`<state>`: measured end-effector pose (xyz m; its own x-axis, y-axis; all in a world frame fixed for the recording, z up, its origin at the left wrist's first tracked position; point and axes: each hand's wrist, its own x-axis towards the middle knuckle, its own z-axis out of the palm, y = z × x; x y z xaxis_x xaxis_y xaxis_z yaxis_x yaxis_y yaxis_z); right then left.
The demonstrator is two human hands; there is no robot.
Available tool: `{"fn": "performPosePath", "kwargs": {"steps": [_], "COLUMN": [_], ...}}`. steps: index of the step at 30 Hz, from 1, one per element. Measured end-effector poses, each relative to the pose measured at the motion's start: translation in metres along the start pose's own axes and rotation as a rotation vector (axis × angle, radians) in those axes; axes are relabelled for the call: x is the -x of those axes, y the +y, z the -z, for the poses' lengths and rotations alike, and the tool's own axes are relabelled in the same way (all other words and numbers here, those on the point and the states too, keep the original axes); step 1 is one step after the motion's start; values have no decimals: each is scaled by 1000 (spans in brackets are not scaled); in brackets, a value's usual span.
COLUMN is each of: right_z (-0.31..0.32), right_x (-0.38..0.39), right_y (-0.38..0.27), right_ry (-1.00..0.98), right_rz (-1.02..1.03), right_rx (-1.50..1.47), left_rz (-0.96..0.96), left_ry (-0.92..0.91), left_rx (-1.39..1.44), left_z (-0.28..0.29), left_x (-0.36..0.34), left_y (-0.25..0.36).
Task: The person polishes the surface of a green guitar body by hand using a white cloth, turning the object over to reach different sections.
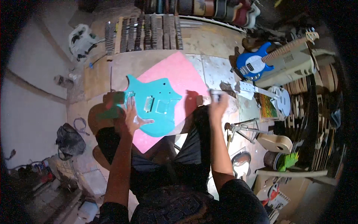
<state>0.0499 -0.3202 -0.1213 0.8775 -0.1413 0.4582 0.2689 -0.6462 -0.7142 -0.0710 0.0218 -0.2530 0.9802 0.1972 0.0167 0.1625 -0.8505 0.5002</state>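
A teal electric guitar body (pixel 156 121) lies on a pink sheet (pixel 179 67) in front of my knees. It has rectangular cut-outs and several small holes. My left hand (pixel 133 115) rests on its left part with the fingers stretched and the thumb pointing right across the surface. Off to the right of the body, beyond my right knee, is my right hand (pixel 219 106), smeared by motion. Its fingers close round a small grey block-like thing (pixel 215 92), whose kind I cannot make out.
Several guitar necks (pixel 151 31) lie in a row at the back. At right are a blue bass guitar (pixel 253 61), a pale guitar (pixel 282 100), a metal stand (pixel 244 128) and an unpainted guitar body (pixel 276 143). A black bag (pixel 70 140) sits at left.
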Motion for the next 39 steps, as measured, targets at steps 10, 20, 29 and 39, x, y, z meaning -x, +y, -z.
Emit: {"fn": "performPosePath", "kwargs": {"steps": [10,20,29,39], "right_z": [48,-40,-88,-59], "right_x": [143,56,37,88], "right_y": [360,410,559,464], "right_ry": [-538,-720,-1066,-540], "right_rz": [-896,-744,-678,-616], "right_rx": [-179,640,900,387], "left_rz": [43,246,25,-135], "left_ry": [-188,-338,-394,-351], "left_rx": [-225,-450,-521,-539], "left_z": [36,33,40,33], "left_x": [-21,-15,4,18], "left_y": [58,52,12,-15]}}
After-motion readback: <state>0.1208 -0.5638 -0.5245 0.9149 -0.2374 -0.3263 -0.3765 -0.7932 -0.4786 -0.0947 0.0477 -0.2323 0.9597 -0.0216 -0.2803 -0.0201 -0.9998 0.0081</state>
